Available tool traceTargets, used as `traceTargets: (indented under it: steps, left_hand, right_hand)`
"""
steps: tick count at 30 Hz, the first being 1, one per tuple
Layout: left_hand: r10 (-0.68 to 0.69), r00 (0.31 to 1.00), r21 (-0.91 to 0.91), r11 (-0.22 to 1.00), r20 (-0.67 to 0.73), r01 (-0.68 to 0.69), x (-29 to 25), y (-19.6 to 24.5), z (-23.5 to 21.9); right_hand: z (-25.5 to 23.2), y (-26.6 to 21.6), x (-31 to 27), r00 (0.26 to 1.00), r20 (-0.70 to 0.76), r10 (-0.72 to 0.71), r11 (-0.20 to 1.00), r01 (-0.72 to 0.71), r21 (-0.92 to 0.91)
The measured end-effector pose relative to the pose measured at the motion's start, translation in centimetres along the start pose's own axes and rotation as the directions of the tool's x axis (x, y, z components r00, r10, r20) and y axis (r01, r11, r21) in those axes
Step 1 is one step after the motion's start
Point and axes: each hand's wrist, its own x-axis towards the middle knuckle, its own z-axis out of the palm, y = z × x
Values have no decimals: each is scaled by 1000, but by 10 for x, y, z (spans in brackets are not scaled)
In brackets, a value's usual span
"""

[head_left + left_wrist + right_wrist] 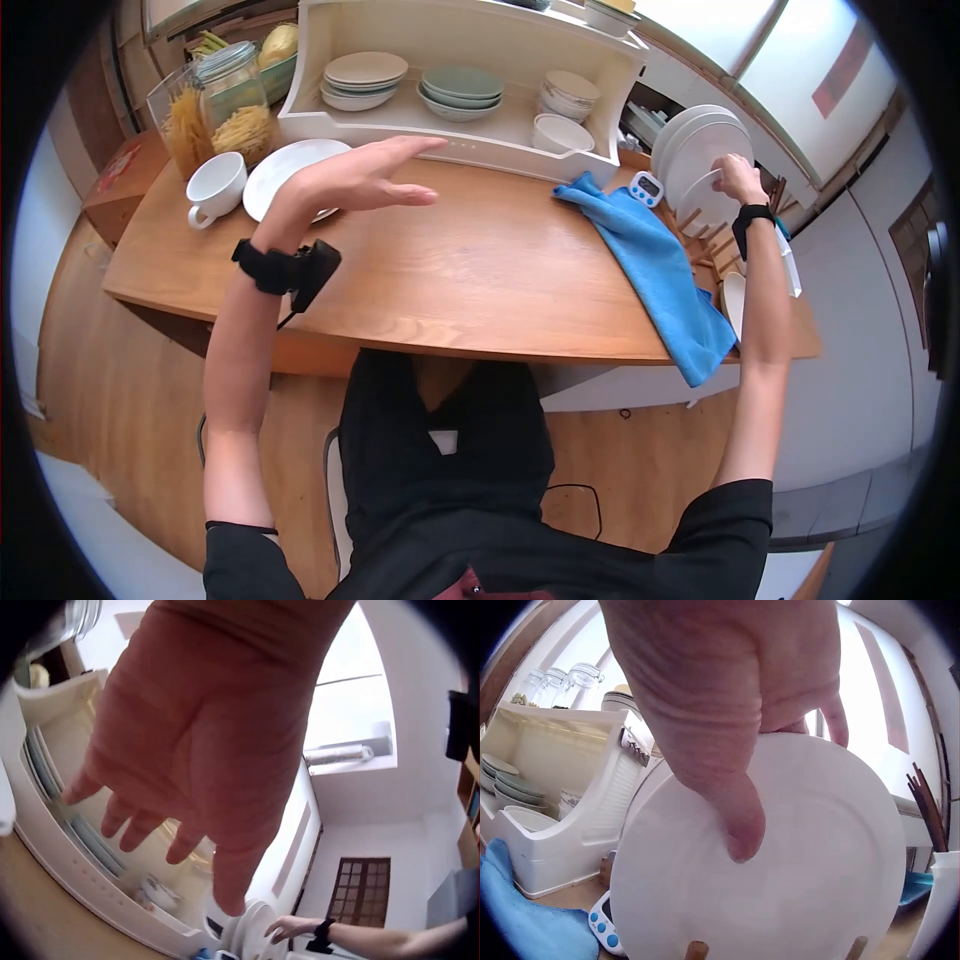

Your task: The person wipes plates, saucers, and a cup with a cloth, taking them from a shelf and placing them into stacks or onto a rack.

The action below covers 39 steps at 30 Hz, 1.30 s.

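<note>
At the right of the head view, my right hand grips the upper edge of a white plate standing upright among others in a wooden rack with pegs. The thumb lies on the plate's near face in the right wrist view, with the fingers over its rim. My left hand hovers over the table's left part with fingers extended, holding nothing; the left wrist view shows its palm. Below and behind it lies a white plate, beside a white cup.
A blue cloth hangs over the table's front edge, near a white timer. Along the back, a cream shelf holds stacked plates and bowls. Pasta containers stand at the left. Chopsticks stand right of the rack.
</note>
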Motion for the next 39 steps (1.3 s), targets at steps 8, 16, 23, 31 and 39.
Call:
traceTargets:
  steps: [8,16,23,31,39]
  left_hand:
    - [-25,999,-611,791,27,36,72,16,30]
    - [-109,994,-812,582,-27,42,74,-17,48]
    - [-187,982,-906,419,-28,54,77,-33,61]
    - [-109,979,-887,449,-173,-107,75,-12,57]
    - [-38,902,-813,450,-430,-369,70,1,52]
  right_hand:
    - [7,18,0,998,-18,-58,998,58,-18]
    - [-26,43,-24,993,-117,17,977,9,215]
    - [-94,34,-37,953,-295,-73,853,213,477]
    - [-72,-102,-61,916,-392,-83,297,398,868]
    - [-60,-228,-84,904,-312,-292,-2,326,945]
